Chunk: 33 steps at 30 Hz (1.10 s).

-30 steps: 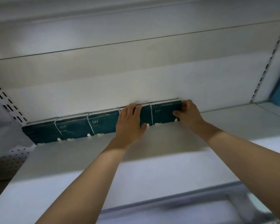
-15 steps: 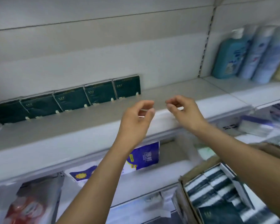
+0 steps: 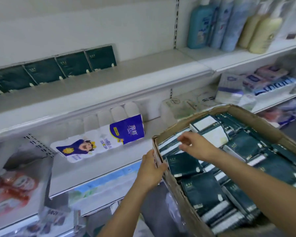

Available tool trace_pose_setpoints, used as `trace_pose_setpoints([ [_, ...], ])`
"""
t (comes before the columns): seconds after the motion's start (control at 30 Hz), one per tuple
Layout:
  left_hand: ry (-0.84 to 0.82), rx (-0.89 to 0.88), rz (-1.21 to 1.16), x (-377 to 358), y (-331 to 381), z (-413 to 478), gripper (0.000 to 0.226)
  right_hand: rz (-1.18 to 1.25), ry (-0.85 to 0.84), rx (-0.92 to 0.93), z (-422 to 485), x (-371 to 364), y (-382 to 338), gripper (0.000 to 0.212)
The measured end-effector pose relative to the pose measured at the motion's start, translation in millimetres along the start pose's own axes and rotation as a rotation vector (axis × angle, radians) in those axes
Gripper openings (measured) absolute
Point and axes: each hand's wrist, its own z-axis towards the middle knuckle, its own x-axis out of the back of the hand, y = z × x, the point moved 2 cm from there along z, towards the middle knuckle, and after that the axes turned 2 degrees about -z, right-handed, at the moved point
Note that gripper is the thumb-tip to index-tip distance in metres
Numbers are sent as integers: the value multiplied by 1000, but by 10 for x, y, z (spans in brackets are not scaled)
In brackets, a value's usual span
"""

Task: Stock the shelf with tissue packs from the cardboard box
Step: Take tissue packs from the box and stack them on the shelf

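A row of dark green tissue packs (image 3: 72,65) stands against the back wall of the upper shelf (image 3: 126,77), on its left half. The cardboard box (image 3: 256,115) at the lower right holds several more dark green packs (image 3: 243,147), some on edge. My left hand (image 3: 151,170) grips the box's left wall near its corner. My right hand (image 3: 195,145) hovers inside the box over the packs, fingers apart and holding nothing.
Blue and cream bottles (image 3: 229,23) stand on the upper shelf section to the right. A toilet-roll pack with a purple label (image 3: 102,139) lies on the shelf below. Boxed tissues (image 3: 263,82) sit at the right, red packages (image 3: 12,189) at the lower left.
Both hands left the packs on the upper shelf and came down to the box. The view dropped from the shelf to the box; my left hand took hold of the box wall.
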Motion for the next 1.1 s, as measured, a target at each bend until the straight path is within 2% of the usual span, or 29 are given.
trace_pose_setpoints([
  [0.13, -79, 11, -113, -308, -118, -136, 66, -214, -42, -225, -195, -172, 344, 62],
  [0.27, -70, 38, -56, -466, -179, -181, 73, 45, -64, -396, -310, -325, 528, 73],
  [0.33, -61, 47, -53, -495, -169, -195, 72, 148, -67, -439, -328, -384, 575, 67],
  [0.43, -78, 50, -53, -499, -155, -195, 68, 305, -47, -481, -310, -399, 598, 38],
  [0.47, -86, 56, -56, -494, -156, -193, 70, 363, -42, -500, -312, -382, 590, 36],
  [0.57, -107, 66, -64, -479, -138, -198, 74, 480, 3, -533, -293, -347, 621, 59],
  [0.73, -96, 94, -121, -502, -142, -193, 75, 505, 50, -557, -255, -299, 681, 27],
  [0.8, -78, 92, -150, -508, -127, -193, 73, 534, 99, -526, -237, -207, 697, 19],
  [0.9, -40, 87, -165, -525, -102, -193, 68, 629, 174, -478, -205, -4, 682, 30],
  [0.97, -8, 58, -162, -525, -73, -211, 60, 706, 194, -415, -191, 131, 623, 29],
  [1.1, 170, -71, -166, -322, 89, -217, 41, 787, 174, -263, -89, 373, 396, 18],
])
